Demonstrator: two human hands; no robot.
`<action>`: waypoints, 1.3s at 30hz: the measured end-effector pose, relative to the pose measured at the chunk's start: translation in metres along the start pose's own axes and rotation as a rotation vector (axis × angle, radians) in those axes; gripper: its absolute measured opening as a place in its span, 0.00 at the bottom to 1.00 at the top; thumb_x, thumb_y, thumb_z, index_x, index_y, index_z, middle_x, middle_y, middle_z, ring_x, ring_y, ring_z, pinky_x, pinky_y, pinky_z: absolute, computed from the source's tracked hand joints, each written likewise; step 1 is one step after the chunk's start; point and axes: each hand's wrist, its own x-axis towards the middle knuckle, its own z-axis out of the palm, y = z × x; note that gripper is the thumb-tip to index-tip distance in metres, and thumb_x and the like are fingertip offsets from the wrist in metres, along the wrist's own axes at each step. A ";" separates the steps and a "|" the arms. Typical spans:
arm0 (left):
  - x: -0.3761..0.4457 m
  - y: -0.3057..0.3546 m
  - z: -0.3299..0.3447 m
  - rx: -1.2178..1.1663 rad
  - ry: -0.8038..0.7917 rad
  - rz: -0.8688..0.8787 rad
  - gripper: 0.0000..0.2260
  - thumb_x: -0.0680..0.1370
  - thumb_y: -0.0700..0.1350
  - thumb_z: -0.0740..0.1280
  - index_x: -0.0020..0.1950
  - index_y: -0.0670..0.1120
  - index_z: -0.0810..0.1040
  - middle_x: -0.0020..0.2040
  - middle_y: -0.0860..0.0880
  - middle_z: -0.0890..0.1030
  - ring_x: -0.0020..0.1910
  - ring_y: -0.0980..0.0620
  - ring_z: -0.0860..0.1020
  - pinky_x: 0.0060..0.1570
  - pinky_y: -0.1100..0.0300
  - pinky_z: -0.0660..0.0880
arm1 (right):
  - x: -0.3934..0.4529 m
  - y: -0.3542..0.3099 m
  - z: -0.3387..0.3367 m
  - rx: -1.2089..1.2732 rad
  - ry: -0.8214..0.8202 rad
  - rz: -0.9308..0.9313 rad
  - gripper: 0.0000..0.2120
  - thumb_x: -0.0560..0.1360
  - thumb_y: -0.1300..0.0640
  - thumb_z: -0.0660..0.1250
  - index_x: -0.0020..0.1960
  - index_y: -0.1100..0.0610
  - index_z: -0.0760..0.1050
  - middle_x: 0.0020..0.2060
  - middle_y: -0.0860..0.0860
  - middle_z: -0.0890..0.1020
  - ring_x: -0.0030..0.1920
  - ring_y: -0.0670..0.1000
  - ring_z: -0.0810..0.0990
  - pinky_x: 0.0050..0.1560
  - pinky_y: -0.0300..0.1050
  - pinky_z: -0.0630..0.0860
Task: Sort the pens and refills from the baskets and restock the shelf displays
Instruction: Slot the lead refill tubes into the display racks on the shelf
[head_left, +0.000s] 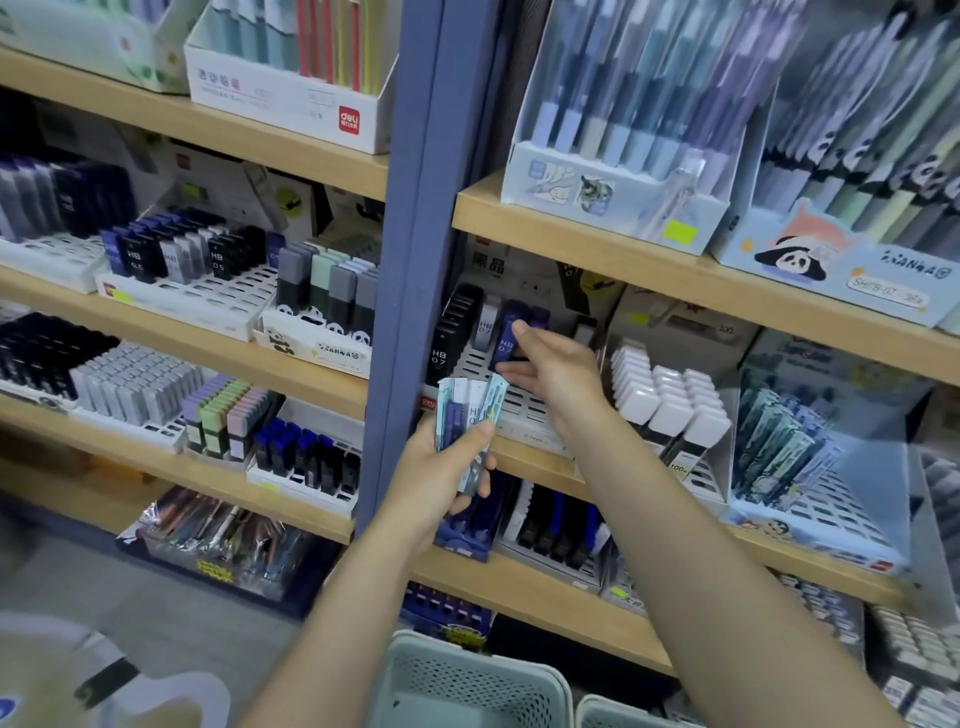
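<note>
The left hand (441, 470) grips a fanned bunch of refill packs (470, 415), thumb across them, long axes roughly upright, held just in front of the shelf edge (530, 460). Above and beyond it, the right hand (556, 364) pinches a dark blue HB 0.7 lead case (506, 338) standing upright in the slotted white tray (519, 402). That hand is the nearer to the tray; bare slots lie in front of the case, and black cases (447, 338) stand left.
</note>
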 end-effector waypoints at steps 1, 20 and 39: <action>0.000 0.000 0.001 -0.008 0.000 0.004 0.08 0.81 0.50 0.69 0.54 0.47 0.77 0.37 0.48 0.81 0.31 0.50 0.75 0.22 0.65 0.64 | 0.001 0.001 0.000 0.003 0.018 0.006 0.21 0.76 0.51 0.73 0.64 0.62 0.77 0.44 0.52 0.84 0.45 0.54 0.86 0.52 0.48 0.83; -0.001 0.002 0.003 -0.049 -0.022 0.023 0.11 0.79 0.51 0.70 0.60 0.51 0.78 0.38 0.48 0.82 0.31 0.50 0.75 0.24 0.65 0.65 | 0.010 -0.012 0.007 -0.207 0.115 -0.003 0.09 0.76 0.48 0.72 0.40 0.50 0.78 0.35 0.48 0.83 0.26 0.46 0.78 0.32 0.41 0.71; -0.006 0.005 0.002 -0.005 -0.101 -0.001 0.11 0.79 0.45 0.71 0.60 0.47 0.76 0.39 0.48 0.82 0.31 0.49 0.74 0.22 0.66 0.64 | -0.080 0.004 -0.022 -0.381 -0.270 -0.303 0.09 0.74 0.55 0.75 0.52 0.45 0.82 0.50 0.50 0.78 0.42 0.50 0.81 0.47 0.43 0.80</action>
